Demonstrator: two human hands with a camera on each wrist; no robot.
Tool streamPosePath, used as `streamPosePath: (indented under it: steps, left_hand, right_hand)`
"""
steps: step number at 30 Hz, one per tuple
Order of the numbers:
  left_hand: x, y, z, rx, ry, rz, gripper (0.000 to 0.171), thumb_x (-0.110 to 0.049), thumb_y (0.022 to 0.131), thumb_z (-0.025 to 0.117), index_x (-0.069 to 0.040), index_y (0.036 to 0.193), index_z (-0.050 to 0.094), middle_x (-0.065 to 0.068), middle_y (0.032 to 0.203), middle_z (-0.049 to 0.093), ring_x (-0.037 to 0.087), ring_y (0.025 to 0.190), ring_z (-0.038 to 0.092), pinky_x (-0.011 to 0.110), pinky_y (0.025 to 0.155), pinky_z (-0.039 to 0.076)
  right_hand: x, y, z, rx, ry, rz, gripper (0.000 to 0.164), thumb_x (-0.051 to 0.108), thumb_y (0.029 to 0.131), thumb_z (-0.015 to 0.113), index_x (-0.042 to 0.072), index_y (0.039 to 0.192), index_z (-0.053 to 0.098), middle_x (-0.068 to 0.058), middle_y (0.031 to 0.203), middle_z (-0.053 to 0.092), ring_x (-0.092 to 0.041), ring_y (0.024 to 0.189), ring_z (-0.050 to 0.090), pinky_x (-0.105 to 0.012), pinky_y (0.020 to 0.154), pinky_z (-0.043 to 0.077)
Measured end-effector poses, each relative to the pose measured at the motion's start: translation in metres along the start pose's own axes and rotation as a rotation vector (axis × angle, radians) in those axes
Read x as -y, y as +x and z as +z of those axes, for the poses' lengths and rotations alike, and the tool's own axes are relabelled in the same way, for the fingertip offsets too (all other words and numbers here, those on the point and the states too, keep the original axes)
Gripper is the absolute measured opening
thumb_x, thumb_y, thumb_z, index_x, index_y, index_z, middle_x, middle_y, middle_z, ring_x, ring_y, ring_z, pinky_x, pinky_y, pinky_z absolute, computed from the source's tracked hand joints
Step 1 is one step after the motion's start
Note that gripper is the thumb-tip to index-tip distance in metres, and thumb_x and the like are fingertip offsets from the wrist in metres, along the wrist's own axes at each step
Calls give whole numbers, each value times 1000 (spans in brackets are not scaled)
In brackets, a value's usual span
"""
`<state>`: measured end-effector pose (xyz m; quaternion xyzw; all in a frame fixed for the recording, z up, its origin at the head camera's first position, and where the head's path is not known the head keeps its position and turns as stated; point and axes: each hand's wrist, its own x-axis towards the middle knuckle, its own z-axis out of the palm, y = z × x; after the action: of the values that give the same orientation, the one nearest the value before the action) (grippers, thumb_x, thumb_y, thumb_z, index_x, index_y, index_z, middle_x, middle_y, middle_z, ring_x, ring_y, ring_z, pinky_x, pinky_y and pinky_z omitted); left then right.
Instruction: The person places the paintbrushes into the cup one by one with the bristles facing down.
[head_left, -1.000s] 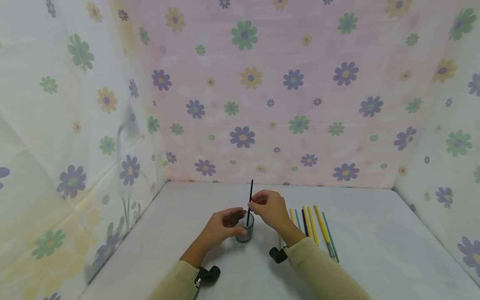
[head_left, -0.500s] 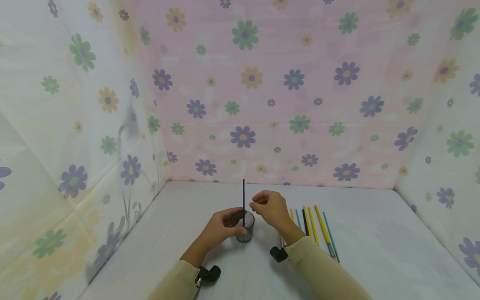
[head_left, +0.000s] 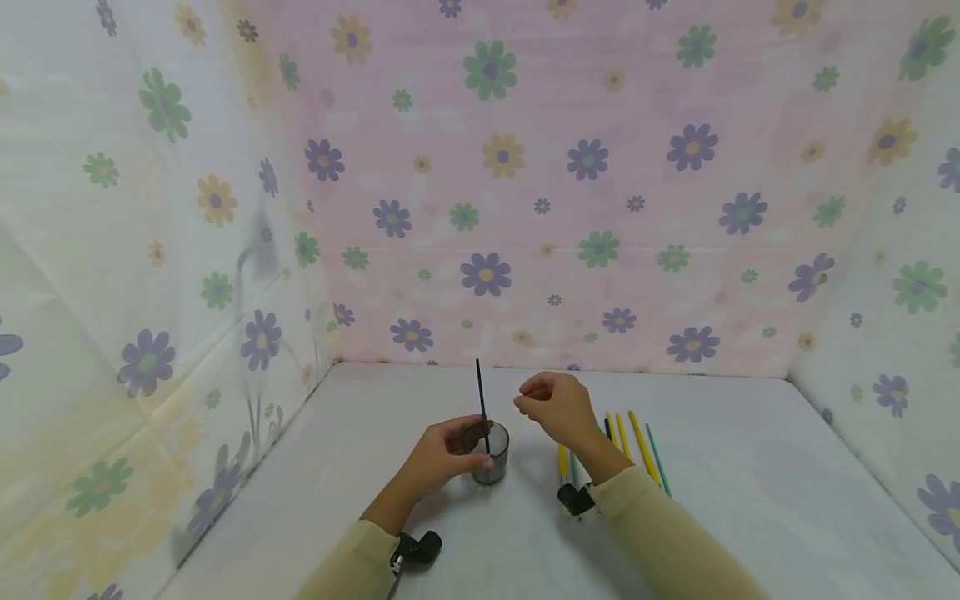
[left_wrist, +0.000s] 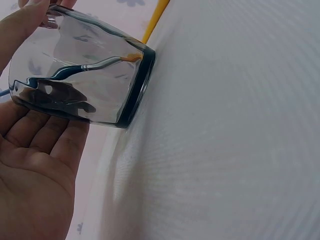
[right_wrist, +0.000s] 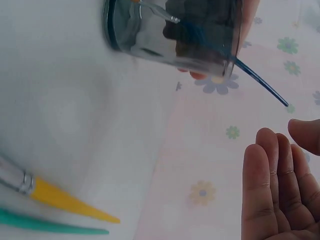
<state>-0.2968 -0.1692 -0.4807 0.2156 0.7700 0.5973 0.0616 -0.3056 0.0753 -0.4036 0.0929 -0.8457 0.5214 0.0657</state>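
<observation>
**Left hand (head_left: pixel 442 450) gripping a glass (head_left: pixel 498 468) while a blue brush (head_left: pixel 482 396) is leaning inside**

The left hand is curling round the clear glass, its thumb pressing on the near side and its fingers wrapping the far side. The glass is standing upright on the white table (head_left: pixel 322 467), showing its thick base to both wrist cameras.

The blue brush is resting in the glass with its orange bristles pointing down, close to the base. Its handle, looking almost black from the head, is rising well above the rim and tilting toward the left hand's side.

The right hand (head_left: pixel 558 408) is hovering beside the glass, apart from both glass and brush. It is holding nothing: the right wrist view is showing its fingers extending and its thumb standing clear of them.

More brushes are lying on the table to the right, with the right forearm partly covering them. Yellow brushes (head_left: pixel 645 447), green brushes (head_left: pixel 658 458) and a dark brush (head_left: pixel 607 429) are showing there. Pale sleeves (head_left: pixel 675 542) are covering both forearms, and a black camera (head_left: pixel 576 499) is sitting at the right wrist. Flower-printed cloth (head_left: pixel 555 187) is hanging behind the table.
</observation>
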Motion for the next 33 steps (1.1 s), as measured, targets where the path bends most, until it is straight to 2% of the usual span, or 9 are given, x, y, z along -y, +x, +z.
streamPosePath:
  steps: [7,12,15,19,25,33]
  left_hand:
    - [0,0,1,-8,9,-17,78,-28,82,89,-6,149,54,11,147,61,24,133,62,40,111,50]
    - [0,-1,0,-5,2,-6,80,-27,83,89,-4,149,53,11,147,61,27,134,61,37,110,51]
    - [1,-1,0,-6,3,-3,79,-27,83,89,-5,149,54,9,146,62,27,134,61,34,109,51]
    - [1,-1,-1,-10,17,-9,77,-29,82,89,-8,148,55,7,146,63,24,133,61,32,109,51]
    - [-1,-2,-1,-13,26,-13,78,-29,83,89,-8,149,54,12,148,61,23,133,62,34,110,51]
    - [0,-1,-1,-1,23,-4,76,-27,84,88,-7,150,54,12,148,60,24,133,62,33,110,51]
  right_hand:
    - [-10,-2,-21,3,-40,17,15,22,91,80,14,102,76,1,90,77,-18,79,74,-31,70,61]
    - [-17,-5,-39,18,-61,36,17,25,92,79,15,105,75,-1,96,77,-24,87,76,-33,73,62]
    - [-23,-7,-49,20,-68,40,19,26,93,79,14,106,74,-3,98,77,-22,86,76,-36,74,63]
    - [-31,-11,-60,23,-49,58,22,26,93,78,11,109,74,-5,100,77,-20,85,76,-37,75,64]
    - [-43,-16,-75,19,-41,108,27,27,94,78,8,112,72,-7,104,77,-28,94,76,-39,79,64]
    - [-56,-22,-95,7,-33,165,32,28,95,76,5,118,70,-11,111,75,-26,95,76,-43,85,64]
